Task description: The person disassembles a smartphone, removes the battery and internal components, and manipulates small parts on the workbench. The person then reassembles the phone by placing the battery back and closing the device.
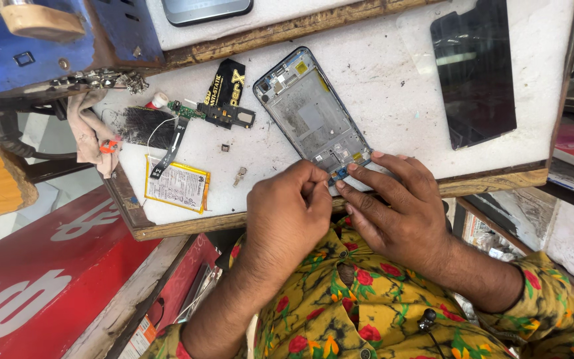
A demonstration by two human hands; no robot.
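Observation:
An opened phone frame (310, 113) lies face down on the white work board (380, 73), its bare metal insides showing. My left hand (287, 213) is curled at the frame's near end, its fingertips pinched close to a small blue part (340, 174) at the frame's bottom edge. My right hand (400, 213) rests on the board edge, with index and middle fingers pressing beside that same small part. Whether the left fingers hold a tool is hidden.
A dark phone screen panel (476, 70) lies at the right. A yellow-edged battery (177, 185), a flex cable (171, 146), a small circuit board (224, 114), a black tweezer sleeve (224, 83) and loose screws sit at the left. A blue machine (48, 40) stands at top left.

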